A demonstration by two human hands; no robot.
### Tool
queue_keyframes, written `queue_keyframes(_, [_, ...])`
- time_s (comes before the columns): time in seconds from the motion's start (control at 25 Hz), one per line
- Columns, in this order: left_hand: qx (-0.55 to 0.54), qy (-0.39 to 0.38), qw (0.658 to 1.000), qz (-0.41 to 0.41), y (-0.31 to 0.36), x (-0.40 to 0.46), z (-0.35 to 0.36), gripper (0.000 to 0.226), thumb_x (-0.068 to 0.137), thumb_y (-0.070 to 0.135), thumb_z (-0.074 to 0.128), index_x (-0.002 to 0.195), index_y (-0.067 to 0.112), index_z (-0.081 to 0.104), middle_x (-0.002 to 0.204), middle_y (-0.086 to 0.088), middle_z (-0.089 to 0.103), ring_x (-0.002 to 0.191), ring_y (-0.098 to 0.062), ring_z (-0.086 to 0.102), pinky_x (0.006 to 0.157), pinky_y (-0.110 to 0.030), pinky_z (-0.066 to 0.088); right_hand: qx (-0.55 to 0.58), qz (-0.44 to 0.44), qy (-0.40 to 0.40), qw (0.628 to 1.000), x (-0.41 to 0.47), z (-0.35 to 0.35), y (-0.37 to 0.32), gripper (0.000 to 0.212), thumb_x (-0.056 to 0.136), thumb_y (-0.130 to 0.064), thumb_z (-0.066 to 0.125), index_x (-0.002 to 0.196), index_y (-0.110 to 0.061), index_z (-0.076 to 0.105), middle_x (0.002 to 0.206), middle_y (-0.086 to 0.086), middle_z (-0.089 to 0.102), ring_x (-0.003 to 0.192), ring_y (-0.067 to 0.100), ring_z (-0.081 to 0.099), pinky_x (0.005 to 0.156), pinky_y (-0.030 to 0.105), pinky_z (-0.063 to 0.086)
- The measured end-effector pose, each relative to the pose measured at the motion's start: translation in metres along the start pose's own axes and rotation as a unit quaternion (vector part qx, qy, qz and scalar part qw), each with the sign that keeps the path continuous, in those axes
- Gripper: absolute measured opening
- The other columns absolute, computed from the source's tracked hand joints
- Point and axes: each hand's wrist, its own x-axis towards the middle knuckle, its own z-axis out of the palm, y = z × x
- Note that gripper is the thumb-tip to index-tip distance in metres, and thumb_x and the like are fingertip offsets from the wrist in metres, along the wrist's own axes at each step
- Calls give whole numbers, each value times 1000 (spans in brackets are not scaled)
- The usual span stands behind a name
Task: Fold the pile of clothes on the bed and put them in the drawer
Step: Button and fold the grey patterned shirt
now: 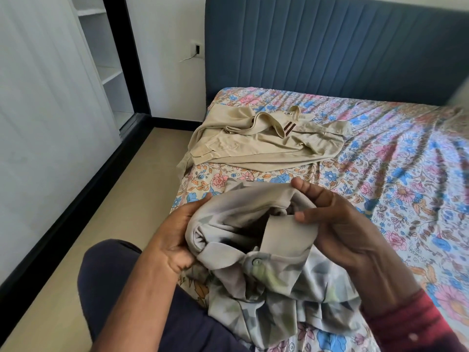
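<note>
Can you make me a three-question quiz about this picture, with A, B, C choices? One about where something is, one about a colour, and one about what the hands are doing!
1. Where is the beige shirt?
A. on the floor
B. on the bed, near the headboard
C. in the closet

2. What colour is the headboard?
A. blue
B. red
C. yellow

3. What are the left hand and right hand doing?
A. resting empty
B. both holding the grey patterned shirt
C. holding the beige shirt

Answers:
1 B, it lies spread on the floral sheet below the headboard.
2 A, its padded panels are blue.
3 B, both hands grip its collar area.
</note>
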Motion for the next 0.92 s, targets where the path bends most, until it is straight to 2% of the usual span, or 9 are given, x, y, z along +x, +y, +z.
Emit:
queue_keyframes(0.16, [46, 27, 998, 31, -16, 5, -17, 58, 91, 40, 70, 127, -6, 65, 126, -28, 66, 120, -43, 63, 109, -54, 47, 23, -13, -74, 997, 2, -4, 2, 74, 47, 13, 81, 117, -12, 73, 117, 15, 70, 106, 29, 69, 93, 37, 56])
queue_keyframes(0.24, [110, 29, 993, 36, -28, 4, -19, 54, 87, 43, 76, 121, 2, 71, 124, -23, 69, 126, -44, 59, 114, -60, 38, 52, -31, -75, 995, 3, -3, 2, 66, 46, 5, 80, 109, -12, 74, 111, 14, 69, 100, 30, 68, 87, 39, 58])
queue_keyframes(0.32, [154, 36, 987, 29, -36, 2, -19, 50, 85, 42, 77, 119, 6, 72, 119, -18, 73, 124, -40, 61, 112, -62, 40, 62, -35, -55, 996, 5, 0, 4, 58, 48, -2, 84, 104, -13, 74, 105, 11, 67, 92, 30, 68, 81, 39, 58])
queue_keyframes(0.44, [197, 46, 977, 70, -40, 1, -15, 74, 72, 47, 89, 128, 8, 61, 125, -16, 69, 123, -37, 61, 104, -54, 50, 5, -47, -25, 999, 7, 5, 9, 72, 42, -6, 96, 110, -20, 76, 100, 7, 70, 83, 25, 70, 77, 36, 59])
queue_keyframes(0.48, [259, 61, 954, 140, -37, 3, -10, 73, 69, 49, 91, 127, 17, 60, 126, -10, 67, 121, -28, 62, 96, -40, 53, -21, -50, -29, 998, 8, 6, 10, 78, 41, -7, 98, 115, -22, 76, 101, 7, 71, 82, 24, 70, 77, 34, 59])
queue_keyframes(0.56, [415, 63, 855, 305, -26, 8, 4, 71, 69, 44, 91, 129, 34, 55, 130, 9, 60, 122, -4, 56, 92, -17, 45, -55, -45, -63, 995, 10, 9, 11, 86, 43, -3, 97, 124, -21, 72, 105, 10, 69, 86, 26, 70, 78, 32, 61])
queue_keyframes(0.64, [493, -42, 781, 383, -12, 16, 23, 78, 72, 25, 92, 139, 32, 52, 138, 14, 57, 132, -1, 50, 102, -11, 39, -60, -36, -106, 992, 12, 12, 10, 85, 51, 10, 87, 130, -15, 66, 111, 14, 67, 93, 29, 70, 82, 34, 61])
queue_keyframes(0.8, [475, -165, 813, 295, 20, 23, 41, 59, 73, -1, 87, 126, 11, 65, 115, -17, 70, 109, -30, 68, 98, -42, 55, -98, -45, -127, 986, 10, 11, 4, 73, 61, 26, 51, 120, -16, 50, 112, 21, 59, 93, 34, 62, 76, 38, 53])
queue_keyframes(0.92, [510, -180, 803, 249, 30, 25, 46, 48, 71, 10, 91, 115, 15, 72, 105, -21, 69, 92, -26, 68, 81, -39, 56, -124, -79, -106, 983, 5, 3, -2, 68, 54, 23, 50, 107, -19, 47, 106, 10, 53, 90, 29, 54, 68, 37, 43])
